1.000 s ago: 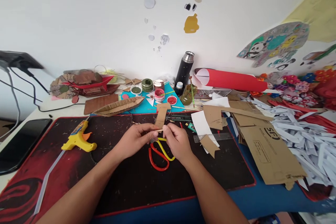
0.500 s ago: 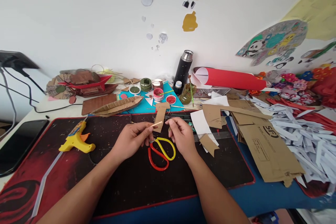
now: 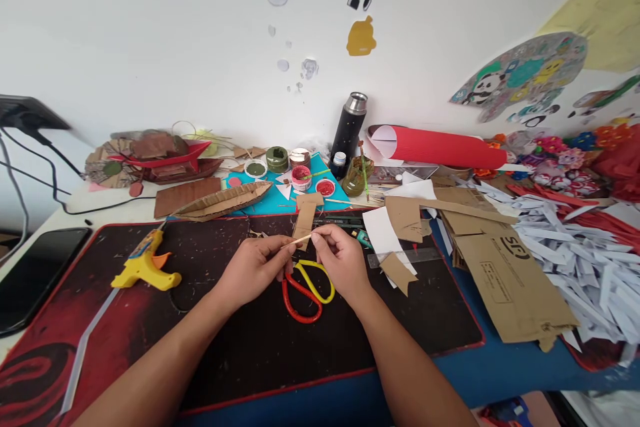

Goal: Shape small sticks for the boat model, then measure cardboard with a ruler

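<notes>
A black phone [image 3: 40, 283] lies along the left edge of the dark desk mat [image 3: 260, 353], with a yellow glue gun [image 3: 145, 263] resting on the mat beside it. Ahead of the left hand [image 3: 255, 267], a cardboard boat [image 3: 225, 203] straddles the mat's back edge; below both hands, dark mat stretches to its red front edge. The left hand pinches a thin wooden stick [image 3: 303, 239] above the scissors [image 3: 311, 287]. Its long axis runs mostly sideways, the right tip slightly farther from the person. There, the right hand [image 3: 343, 260] has thumb and fingertips clamped on it. Rightward, a notched cardboard scrap [image 3: 399, 271] overlaps the ruler [image 3: 425, 255]; flattened cardboard [image 3: 515, 287] borders the mat.
</notes>
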The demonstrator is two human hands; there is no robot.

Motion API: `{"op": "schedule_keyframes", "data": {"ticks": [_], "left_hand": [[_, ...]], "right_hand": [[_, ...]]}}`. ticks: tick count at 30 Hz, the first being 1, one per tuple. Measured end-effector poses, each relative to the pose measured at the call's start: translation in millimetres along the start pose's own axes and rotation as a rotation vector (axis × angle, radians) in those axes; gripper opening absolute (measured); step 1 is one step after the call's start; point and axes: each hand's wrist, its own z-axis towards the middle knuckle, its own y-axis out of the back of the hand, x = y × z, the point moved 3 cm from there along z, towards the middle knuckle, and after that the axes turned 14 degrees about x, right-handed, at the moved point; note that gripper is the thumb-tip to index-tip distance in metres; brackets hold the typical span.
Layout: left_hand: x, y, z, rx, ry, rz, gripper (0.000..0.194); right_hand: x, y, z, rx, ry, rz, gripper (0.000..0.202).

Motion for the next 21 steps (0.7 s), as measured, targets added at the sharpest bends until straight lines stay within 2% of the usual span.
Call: {"op": "schedule_keyframes", "data": {"ticks": [5, 14, 21], "left_hand": [[-2.5, -3.2, -1.3, 0.008, 0.048, 0.004, 0.042], [-2.9, -3.8, -2.8, -0.064, -0.012, 0.239, 0.044], [0.9, -4.3, -2.9, -0.028, 0.030, 0.193, 0.045]], "right_hand": [[-2.5, -0.2, -1.4, -0.020, 0.010, -0.124, 0.026], [-0.6, -0.1, -1.1, -0.044, 0.075, -0.343, 0.024], [-3.7, -0.6, -1.1, -0.041, 0.113, -0.376, 0.024]]}}
